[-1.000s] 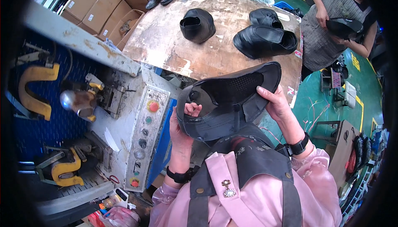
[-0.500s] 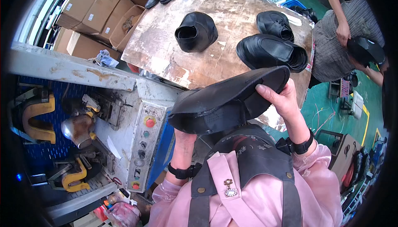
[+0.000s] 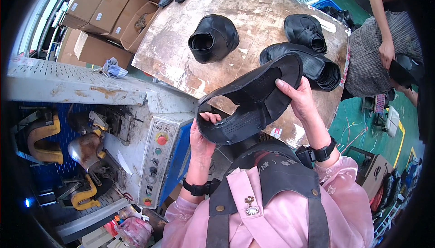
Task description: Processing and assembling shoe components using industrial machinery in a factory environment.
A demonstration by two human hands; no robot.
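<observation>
Both my hands hold a black leather shoe upper [image 3: 251, 100] in front of my chest, its open inside with perforated lining turned toward me. My left hand [image 3: 201, 137] grips its lower left edge, fingers curled over the rim. My right hand [image 3: 299, 100] pinches the upper right end. The upper hangs over the near edge of a worn wooden table [image 3: 253, 17].
Black shoe uppers lie on the table: one at the middle [image 3: 213, 37], two at the right [image 3: 308, 32]. A grey machine with a button panel [image 3: 156, 157] and yellow clamps stands at my left. Cardboard boxes [image 3: 104, 7] sit behind. Another person [image 3: 385, 53] stands at the right holding a black piece.
I have turned the shoe upper so its open inside faces me again, and my left fingers have come back over its rim. The view has shifted slightly.
</observation>
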